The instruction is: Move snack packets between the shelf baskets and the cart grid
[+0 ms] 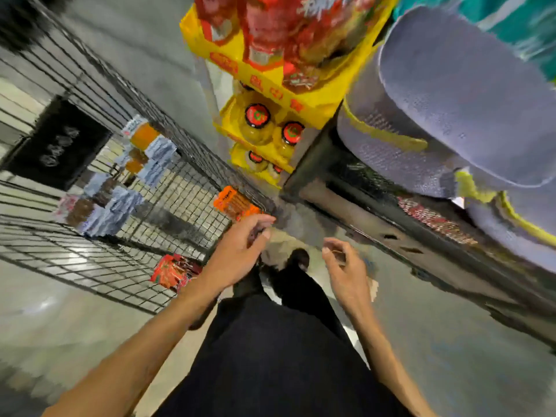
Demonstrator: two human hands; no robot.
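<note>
We note heavy motion blur across the whole view; the print on every packet is illegible.

Both hands are released. The left hand [240, 245] has loosely bent fingers with nothing between them, and its fingertips lie just beside the lower edge of an orange packet [234, 203]. We cannot tell whether they touch it. The right hand [346, 266] hangs with its fingers loosely curled and holds nothing.

The orange packet sits against the wire cart grid [168, 188], near the grid's right-hand edge. A red packet [173, 272] lies lower on the same grid, close to the left forearm. A cluster of pale blue and brown packets [114, 203] sits further left on the grid, well apart from both hands.

To the right, grey shelf baskets [451, 100] overhang a dark shelf frame [376, 224]; their contents are hidden from us and their far sides are cut off by the picture edge. A yellow display stand [301, 94] with red-capped bottles [257, 115] stands between grid and shelf.

Open room runs as a narrow strip of floor [60, 311] between grid and shelf frame, partly covered by the person's dark trousers [285, 341].
</note>
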